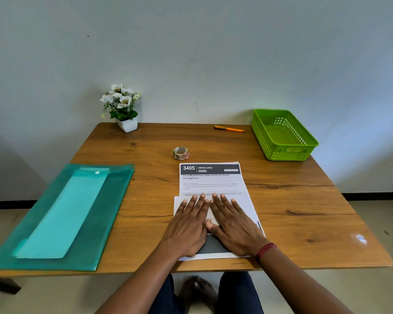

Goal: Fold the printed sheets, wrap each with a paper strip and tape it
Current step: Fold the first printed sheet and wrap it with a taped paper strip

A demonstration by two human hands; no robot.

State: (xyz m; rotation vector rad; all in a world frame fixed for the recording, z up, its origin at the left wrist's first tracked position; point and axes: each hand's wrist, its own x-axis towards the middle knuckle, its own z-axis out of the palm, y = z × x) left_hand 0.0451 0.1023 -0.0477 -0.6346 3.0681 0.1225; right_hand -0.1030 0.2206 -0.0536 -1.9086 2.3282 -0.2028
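Observation:
A printed sheet [210,180] with a dark header reading "3405 DINING AREA" lies on the wooden table [304,200] in front of me. Its near part is folded up over itself, showing a blank white back [182,203]. My left hand [188,225] and my right hand [234,223] press flat on that folded flap, side by side, fingers straight and pointing away from me. A small roll of patterned tape [180,152] stands just beyond the sheet. More paper edges show under the sheet near the table's front edge.
A teal plastic folder [61,216] holding a lighter sheet lies at the left. A green plastic basket [283,134] sits at the back right, an orange pen [229,128] next to it. A white pot of flowers [123,109] stands at the back by the wall.

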